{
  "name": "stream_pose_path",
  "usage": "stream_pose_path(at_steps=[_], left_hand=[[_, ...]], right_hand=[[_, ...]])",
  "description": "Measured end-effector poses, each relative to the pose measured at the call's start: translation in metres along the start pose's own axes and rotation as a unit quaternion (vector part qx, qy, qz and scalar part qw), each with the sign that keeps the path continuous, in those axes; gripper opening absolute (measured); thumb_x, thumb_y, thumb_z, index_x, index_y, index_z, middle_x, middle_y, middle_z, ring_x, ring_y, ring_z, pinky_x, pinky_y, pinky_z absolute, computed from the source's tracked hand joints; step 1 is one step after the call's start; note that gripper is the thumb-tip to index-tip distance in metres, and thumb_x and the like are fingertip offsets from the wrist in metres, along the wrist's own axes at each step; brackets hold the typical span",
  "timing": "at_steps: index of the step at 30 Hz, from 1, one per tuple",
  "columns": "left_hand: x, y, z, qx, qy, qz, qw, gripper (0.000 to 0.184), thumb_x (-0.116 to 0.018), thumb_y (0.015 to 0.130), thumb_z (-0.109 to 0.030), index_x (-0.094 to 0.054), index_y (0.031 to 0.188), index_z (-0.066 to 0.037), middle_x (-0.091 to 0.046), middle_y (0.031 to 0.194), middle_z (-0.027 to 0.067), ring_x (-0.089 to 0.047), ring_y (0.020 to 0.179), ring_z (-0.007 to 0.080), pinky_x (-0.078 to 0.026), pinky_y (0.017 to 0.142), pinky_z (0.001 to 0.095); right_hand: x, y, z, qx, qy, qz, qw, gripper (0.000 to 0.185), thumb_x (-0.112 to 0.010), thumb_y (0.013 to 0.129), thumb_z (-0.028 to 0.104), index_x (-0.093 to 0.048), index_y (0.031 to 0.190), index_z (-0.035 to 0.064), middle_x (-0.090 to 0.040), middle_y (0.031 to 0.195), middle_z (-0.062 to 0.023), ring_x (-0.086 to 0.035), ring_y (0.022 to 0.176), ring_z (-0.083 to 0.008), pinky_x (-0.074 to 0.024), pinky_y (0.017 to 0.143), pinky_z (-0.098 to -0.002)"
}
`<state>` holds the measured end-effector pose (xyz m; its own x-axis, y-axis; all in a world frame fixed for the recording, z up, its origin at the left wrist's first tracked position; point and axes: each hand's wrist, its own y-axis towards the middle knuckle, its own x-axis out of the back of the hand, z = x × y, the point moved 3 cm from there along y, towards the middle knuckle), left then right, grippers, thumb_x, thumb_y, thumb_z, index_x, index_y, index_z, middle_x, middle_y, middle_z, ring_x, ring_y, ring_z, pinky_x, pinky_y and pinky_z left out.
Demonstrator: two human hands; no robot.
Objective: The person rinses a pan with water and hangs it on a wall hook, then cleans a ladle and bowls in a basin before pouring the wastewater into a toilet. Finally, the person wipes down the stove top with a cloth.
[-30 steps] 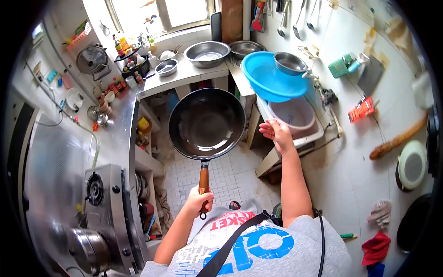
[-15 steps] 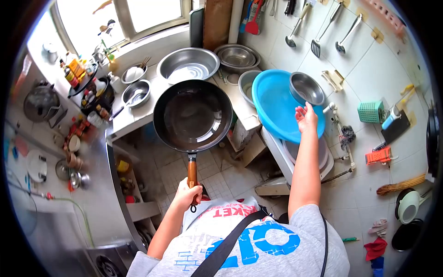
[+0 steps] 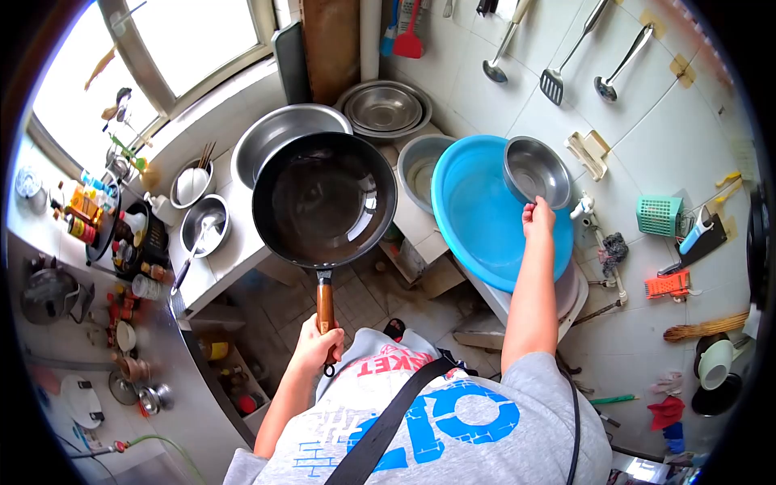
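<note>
My left hand (image 3: 318,343) is wrapped around the wooden handle of a dark wok (image 3: 323,198), which hangs level in front of me. With closed fingers, my right hand (image 3: 538,217) grips the near rim of a small steel bowl (image 3: 535,171). That bowl sits at the right side of a large blue basin (image 3: 469,234), partly over its rim. Beside the basin stands a grey metal basin (image 3: 423,166). Behind the wok, partly covered by it, is a wide steel basin (image 3: 279,133).
Stacked steel bowls (image 3: 384,109) fill the back corner. On the left counter are a steel bowl with a ladle (image 3: 205,225) and a bowl with chopsticks (image 3: 192,182). A water tap (image 3: 582,208) juts from the wall right of the blue basin. Utensils, including a slotted spatula (image 3: 553,85), hang above.
My right hand has gone from open fingers just below the bowl to gripping its rim. The view has shifted; my left hand still holds the wok.
</note>
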<state>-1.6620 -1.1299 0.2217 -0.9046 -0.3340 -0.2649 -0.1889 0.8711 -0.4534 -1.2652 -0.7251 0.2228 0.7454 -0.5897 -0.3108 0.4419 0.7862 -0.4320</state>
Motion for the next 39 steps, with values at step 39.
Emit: stream_pose_path(at_steps=[39], left_hand=[[0.020, 0.111, -0.135, 0.080, 0.065, 0.187, 0.977, 0.020, -0.060, 0.079, -0.001, -0.044, 0.090, -0.002, -0.048, 0.063, 0.0050, -0.048, 0.042, 0.0138, -0.041, 0.040, 0.0286]], right_hand=[[-0.034, -0.152, 0.049, 0.264, -0.237, 0.064, 0.933, 0.015, -0.053, 0.092, 0.011, -0.056, 0.087, -0.0026, -0.057, 0.065, -0.0074, -0.051, 0.044, -0.0139, -0.0381, 0.041, -0.0263]])
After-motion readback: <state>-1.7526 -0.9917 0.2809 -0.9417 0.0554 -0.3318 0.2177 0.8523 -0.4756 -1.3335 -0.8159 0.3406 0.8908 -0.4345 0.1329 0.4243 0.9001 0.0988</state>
